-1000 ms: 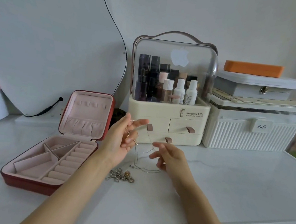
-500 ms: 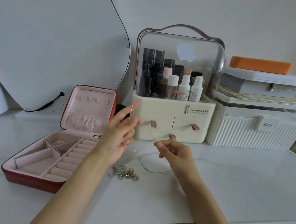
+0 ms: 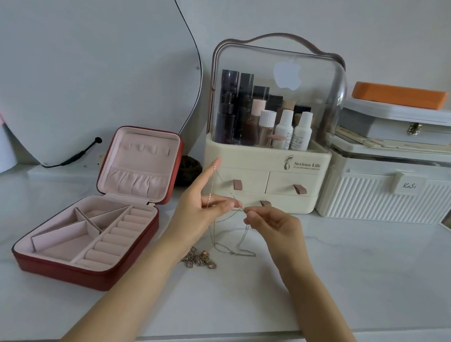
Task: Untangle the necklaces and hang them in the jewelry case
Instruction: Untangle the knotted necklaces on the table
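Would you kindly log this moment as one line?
left hand: holds chain | right hand: pinches chain | jewelry case: open, no necklace hung

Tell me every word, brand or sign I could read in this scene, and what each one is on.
"Serious Life": printed on the cream cosmetics organizer, beside a small figure logo.
Line under it: too small to read.
"KaSi", as far as it reads: handwritten tag on the white ribbed box.
White apple-shaped sticker, no words: on the organizer's clear cover.
Labels on the small white bottles: too small to read.
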